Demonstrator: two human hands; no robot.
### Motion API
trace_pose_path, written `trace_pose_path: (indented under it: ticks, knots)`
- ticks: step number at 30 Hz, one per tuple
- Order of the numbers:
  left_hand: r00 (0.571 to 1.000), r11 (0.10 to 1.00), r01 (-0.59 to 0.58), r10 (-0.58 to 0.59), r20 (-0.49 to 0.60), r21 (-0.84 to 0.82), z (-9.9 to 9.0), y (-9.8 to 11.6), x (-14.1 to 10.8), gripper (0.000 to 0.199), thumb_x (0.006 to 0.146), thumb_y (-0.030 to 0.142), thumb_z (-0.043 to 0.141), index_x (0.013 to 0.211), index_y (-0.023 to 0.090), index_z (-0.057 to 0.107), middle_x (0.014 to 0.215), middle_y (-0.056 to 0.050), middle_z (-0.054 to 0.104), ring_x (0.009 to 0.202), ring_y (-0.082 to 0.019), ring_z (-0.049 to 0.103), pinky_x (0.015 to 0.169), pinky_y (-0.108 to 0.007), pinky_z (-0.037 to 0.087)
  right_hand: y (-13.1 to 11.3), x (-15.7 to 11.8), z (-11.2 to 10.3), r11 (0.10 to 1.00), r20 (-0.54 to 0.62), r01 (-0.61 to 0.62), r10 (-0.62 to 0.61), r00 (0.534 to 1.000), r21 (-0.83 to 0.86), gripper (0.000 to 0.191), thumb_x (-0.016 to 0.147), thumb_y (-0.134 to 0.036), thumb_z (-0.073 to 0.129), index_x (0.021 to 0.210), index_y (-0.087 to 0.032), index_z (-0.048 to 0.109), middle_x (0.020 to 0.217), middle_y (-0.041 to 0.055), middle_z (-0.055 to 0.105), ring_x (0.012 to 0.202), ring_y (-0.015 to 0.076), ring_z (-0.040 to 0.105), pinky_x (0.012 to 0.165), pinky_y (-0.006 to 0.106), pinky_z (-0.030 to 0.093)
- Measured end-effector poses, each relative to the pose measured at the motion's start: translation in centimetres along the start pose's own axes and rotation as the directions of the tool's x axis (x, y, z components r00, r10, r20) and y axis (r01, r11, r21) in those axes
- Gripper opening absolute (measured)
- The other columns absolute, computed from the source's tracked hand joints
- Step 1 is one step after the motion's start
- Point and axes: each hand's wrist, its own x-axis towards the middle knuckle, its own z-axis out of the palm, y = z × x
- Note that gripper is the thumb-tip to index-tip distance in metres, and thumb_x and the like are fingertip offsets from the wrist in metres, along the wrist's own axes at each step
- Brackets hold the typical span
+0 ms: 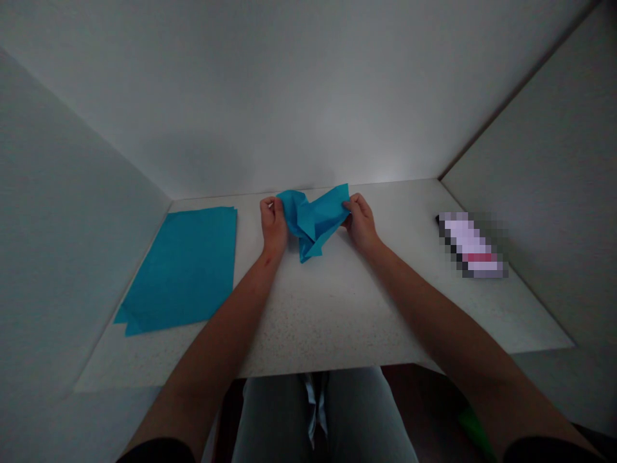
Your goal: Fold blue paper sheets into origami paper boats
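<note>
A blue sheet of paper (332, 211), creased and partly folded, is stretched between my two hands just above the table. My left hand (273, 222) pinches its left end, with the fingers curled in. At the right end my right hand (359, 218) grips a corner between thumb and fingers. The middle of the sheet sags into folds, and a pointed flap hangs down toward me. On the table to the left lies a stack of flat blue paper sheets (186, 263), their edges slightly out of line.
The pale speckled table (308, 328) is closed in by a white wall (299, 96) behind and walls at both sides. A pixelated phone-like object (470, 247) lies at the right. My legs (322, 418) are below the table's front edge.
</note>
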Motion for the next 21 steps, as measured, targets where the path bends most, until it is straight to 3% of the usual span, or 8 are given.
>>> trace_pose_path:
  ticks: [3, 8, 13, 17, 21]
  knots:
    - [0.999, 0.999, -0.03, 0.03, -0.034, 0.018, -0.2, 0.3, 0.1, 0.054, 0.101, 0.078, 0.052, 0.108, 0.024, 0.054, 0.097, -0.003, 0.058, 0.09, -0.019, 0.059, 0.088, -0.033, 0.051, 0.1, 0.0, -0.1, 0.997, 0.066, -0.001, 0.005, 0.998, -0.074, 0.05, 0.08, -0.054, 0.083, 0.094, -0.03, 0.042, 0.073, -0.0085, 0.054, 0.064, 0.0135, 0.056, 0.054, 0.024, 0.052]
    - [0.977, 0.996, -0.031, 0.047, -0.21, 0.08, -0.6, 1.0, 0.4, 0.053, 0.104, 0.077, 0.046, 0.109, 0.025, 0.051, 0.103, -0.004, 0.058, 0.1, -0.02, 0.061, 0.097, -0.034, 0.05, 0.5, -0.4, 0.1, 0.991, 0.241, 0.054, -0.023, 0.97, -0.122, 0.069, 0.072, -0.053, 0.095, 0.118, -0.034, 0.047, 0.102, -0.0027, 0.072, 0.078, 0.0178, 0.068, 0.065, 0.031, 0.06]
    - [0.962, 0.993, -0.089, 0.104, -0.253, 0.071, -0.9, 1.2, 0.6, 0.058, 0.102, 0.081, 0.046, 0.108, 0.024, 0.051, 0.105, -0.005, 0.057, 0.105, -0.021, 0.06, 0.098, -0.036, 0.049, 0.5, -1.1, 0.3, 0.951, 0.394, 0.142, -0.023, 0.919, -0.275, 0.045, 0.079, -0.051, 0.09, 0.11, -0.028, 0.067, 0.1, 0.0018, 0.076, 0.092, 0.0226, 0.072, 0.083, 0.038, 0.063]
    - [0.981, 0.993, -0.119, 0.121, -0.149, 0.024, -0.6, 1.4, 0.0, 0.054, 0.103, 0.077, 0.049, 0.111, 0.023, 0.049, 0.103, -0.005, 0.056, 0.106, -0.022, 0.061, 0.095, -0.037, 0.05, 0.5, -1.0, 0.3, 0.934, 0.359, 0.135, -0.008, 0.933, -0.331, 0.031, 0.087, -0.049, 0.079, 0.106, -0.025, 0.074, 0.093, 0.0028, 0.075, 0.088, 0.023, 0.071, 0.079, 0.039, 0.061]
    - [0.992, 0.994, -0.107, 0.105, 0.076, 0.022, 0.1, 1.8, -1.2, 0.061, 0.091, 0.063, 0.079, 0.126, 0.024, 0.048, 0.11, -0.007, 0.061, 0.099, -0.022, 0.065, 0.084, -0.035, 0.053, 0.8, -0.3, 0.1, 0.966, 0.184, 0.061, -0.014, 0.983, -0.253, 0.032, 0.086, -0.053, 0.075, 0.102, -0.026, 0.07, 0.088, 0.002, 0.072, 0.08, 0.0203, 0.068, 0.065, 0.032, 0.056]
